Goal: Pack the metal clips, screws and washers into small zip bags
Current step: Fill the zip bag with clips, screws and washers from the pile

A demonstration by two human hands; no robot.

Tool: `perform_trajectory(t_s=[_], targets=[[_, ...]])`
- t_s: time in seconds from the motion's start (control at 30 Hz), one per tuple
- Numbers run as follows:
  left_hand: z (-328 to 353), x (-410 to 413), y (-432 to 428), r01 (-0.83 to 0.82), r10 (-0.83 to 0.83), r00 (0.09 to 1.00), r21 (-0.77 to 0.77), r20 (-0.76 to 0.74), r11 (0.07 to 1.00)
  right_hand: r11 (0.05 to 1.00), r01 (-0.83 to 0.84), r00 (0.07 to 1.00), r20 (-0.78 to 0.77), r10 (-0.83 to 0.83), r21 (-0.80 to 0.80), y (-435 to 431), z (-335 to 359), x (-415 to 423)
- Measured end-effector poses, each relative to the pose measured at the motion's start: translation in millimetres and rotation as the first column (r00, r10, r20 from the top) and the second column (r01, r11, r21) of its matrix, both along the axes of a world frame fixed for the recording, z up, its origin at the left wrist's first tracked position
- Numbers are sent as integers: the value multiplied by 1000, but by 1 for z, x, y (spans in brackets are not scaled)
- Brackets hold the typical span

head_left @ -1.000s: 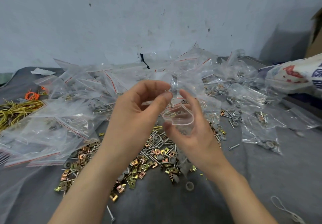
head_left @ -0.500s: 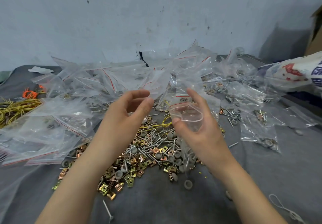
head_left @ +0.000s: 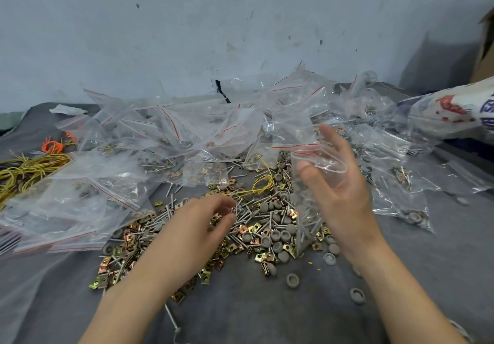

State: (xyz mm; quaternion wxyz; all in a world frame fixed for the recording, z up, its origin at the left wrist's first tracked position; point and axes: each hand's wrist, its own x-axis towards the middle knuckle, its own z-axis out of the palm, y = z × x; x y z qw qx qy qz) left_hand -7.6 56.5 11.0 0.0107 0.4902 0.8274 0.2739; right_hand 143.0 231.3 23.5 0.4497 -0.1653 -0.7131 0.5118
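Hovering loosely curled over the pile (head_left: 267, 226) of clips, screws and washers on the surface (head_left: 267, 306), the left hand (head_left: 203, 228), pinching something or nothing I cannot tell, should lift 1 small pinch into the zip bag (head_left: 307, 204) that the right hand (head_left: 344, 199) grips mouth-open, short of the filled bags (head_left: 187, 135).

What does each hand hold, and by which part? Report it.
Right hand pinches the open zip bag just below its mouth. Left hand touches the screw pile; a hold cannot be told.
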Motion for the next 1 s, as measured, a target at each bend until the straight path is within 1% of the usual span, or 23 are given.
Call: perform_trajectory(t_s=[0.1,0.2,0.33,0.6,0.83,1.0], targets=[[-8,9,-1,43,-49,991,-50,-124,998,1000,17,999,-34,-17,-12,-1,0,0],[-15,17,1,71,-101,974,-152,-202,986,1000,20,999,-36,-21,-16,-2,0,-1],[-21,19,4,28,-99,947,-231,-304,973,998,58,998,-21,-58,9,-3,1,-2],[-23,9,5,5,-93,946,-273,-310,962,999,24,1000,7,-24,-36,-3,3,-1],[-21,11,8,-23,-88,939,-317,-333,948,999,28,1000,14,-27,-40,-2,2,-1],[-18,10,9,-30,-80,944,-325,-321,945,998,52,998,23,-51,-18,-3,2,-1]])
